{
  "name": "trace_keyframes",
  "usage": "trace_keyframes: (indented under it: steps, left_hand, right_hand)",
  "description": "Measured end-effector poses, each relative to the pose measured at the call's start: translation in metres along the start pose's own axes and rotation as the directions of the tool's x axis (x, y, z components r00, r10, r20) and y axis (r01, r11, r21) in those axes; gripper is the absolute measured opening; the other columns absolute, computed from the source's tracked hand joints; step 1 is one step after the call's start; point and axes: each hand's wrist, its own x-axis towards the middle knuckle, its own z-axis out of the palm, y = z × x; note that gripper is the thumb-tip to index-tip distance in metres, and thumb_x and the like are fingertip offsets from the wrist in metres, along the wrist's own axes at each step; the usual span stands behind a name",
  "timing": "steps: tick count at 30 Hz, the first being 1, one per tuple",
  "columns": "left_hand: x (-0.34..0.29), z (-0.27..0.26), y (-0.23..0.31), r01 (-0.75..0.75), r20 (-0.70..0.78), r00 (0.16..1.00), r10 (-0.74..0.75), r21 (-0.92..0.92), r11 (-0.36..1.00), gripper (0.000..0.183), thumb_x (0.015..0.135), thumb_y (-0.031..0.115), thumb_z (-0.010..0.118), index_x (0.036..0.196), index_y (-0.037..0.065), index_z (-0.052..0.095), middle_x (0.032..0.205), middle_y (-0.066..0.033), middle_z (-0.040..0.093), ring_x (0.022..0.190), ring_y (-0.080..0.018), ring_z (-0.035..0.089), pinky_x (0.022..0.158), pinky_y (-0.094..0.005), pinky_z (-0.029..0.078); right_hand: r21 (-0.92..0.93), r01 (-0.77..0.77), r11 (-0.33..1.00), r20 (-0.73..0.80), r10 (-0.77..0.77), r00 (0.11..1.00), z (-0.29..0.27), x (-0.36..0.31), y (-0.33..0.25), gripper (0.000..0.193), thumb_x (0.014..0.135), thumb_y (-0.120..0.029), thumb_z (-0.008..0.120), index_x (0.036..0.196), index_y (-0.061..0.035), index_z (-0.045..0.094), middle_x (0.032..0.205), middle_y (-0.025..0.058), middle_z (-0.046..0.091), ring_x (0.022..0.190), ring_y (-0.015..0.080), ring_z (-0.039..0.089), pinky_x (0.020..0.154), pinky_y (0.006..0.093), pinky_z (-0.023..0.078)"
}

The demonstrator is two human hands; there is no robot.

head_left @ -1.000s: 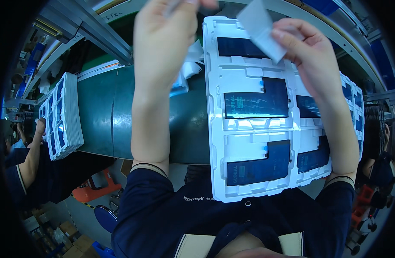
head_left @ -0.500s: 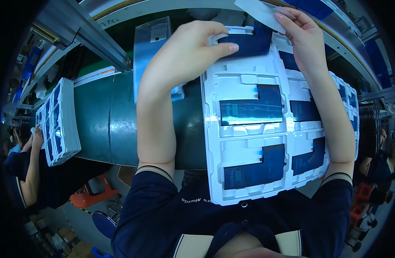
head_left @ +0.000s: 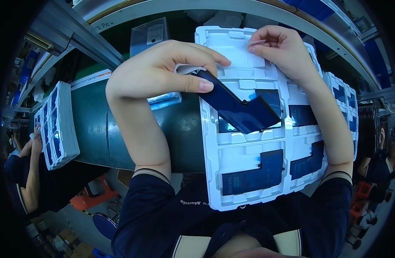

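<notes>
My left hand pinches a dark blue, L-shaped flat battery between thumb and fingers. The battery hangs tilted over a white moulded plastic tray. A crumpled white wipe is tucked into the same hand. Closed at the fingertips, my right hand holds a thin white sheet over the tray's far-left compartment, where no battery shows. Similar batteries lie in other compartments, one of them the near-left battery. The held battery partly covers another beneath it.
A clear plastic box with a label stands behind my left forearm. Stacked trays rest at the left end of the green bench, beside another person's arms. A metal post rises at the back left.
My left hand has brought the battery nearer and tilted it, uncovering the far-left compartment. My right hand has come down and left with the white sheet. The tray has shifted slightly.
</notes>
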Motion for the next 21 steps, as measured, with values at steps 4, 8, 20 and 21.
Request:
trace_keyframes:
  steps: [4,8,20,21]
  left_hand:
    - [0.005,0.001,-0.006,0.041,0.043,0.998,-0.041,-0.009,0.999,0.022,0.086,0.022,0.067,0.089,0.000,0.066,0.117,-0.0233,0.062,0.109,-0.0249,0.060,0.086,-0.0342,0.045]
    - [0.004,-0.001,-0.013,0.057,0.003,0.998,-0.057,-0.109,0.992,0.021,0.087,0.022,0.066,0.091,0.001,0.066,0.117,-0.0211,0.063,0.113,-0.0249,0.058,0.089,-0.0346,0.045]
    - [0.031,0.014,-0.028,0.257,-0.546,0.782,-0.301,-0.156,0.954,0.036,0.079,0.036,0.074,0.100,0.007,0.074,0.115,-0.0038,0.061,0.092,-0.0181,0.059,0.076,-0.0289,0.044]
    - [0.030,0.015,-0.031,0.251,-0.555,0.794,-0.247,-0.070,0.965,0.035,0.078,0.034,0.075,0.100,0.006,0.074,0.115,-0.0039,0.060,0.093,-0.0178,0.058,0.076,-0.0292,0.044]
  right_hand:
    - [0.012,-0.006,1.000,0.040,0.005,0.999,-0.004,0.000,0.001,0.013,0.080,-0.008,0.071,0.092,-0.0010,0.069,0.083,0.0051,0.066,0.072,0.0085,0.061,0.067,0.0201,0.050]
    - [-0.099,0.093,0.991,0.049,-0.089,0.995,-0.003,-0.001,0.008,0.015,0.081,-0.005,0.071,0.095,0.0000,0.068,0.084,0.0022,0.065,0.073,0.0046,0.058,0.065,0.0169,0.047]
    - [-0.159,0.006,0.987,-0.086,-0.020,0.996,-0.028,0.004,0.026,0.026,0.094,-0.022,0.056,0.115,-0.0109,0.066,0.105,0.0017,0.065,0.087,0.0109,0.058,0.075,0.0217,0.044]
    - [-0.134,-0.006,0.991,-0.108,-0.009,0.994,-0.029,0.005,0.028,0.027,0.096,-0.026,0.053,0.114,-0.0108,0.067,0.104,0.0015,0.066,0.088,0.0106,0.058,0.076,0.0220,0.044]
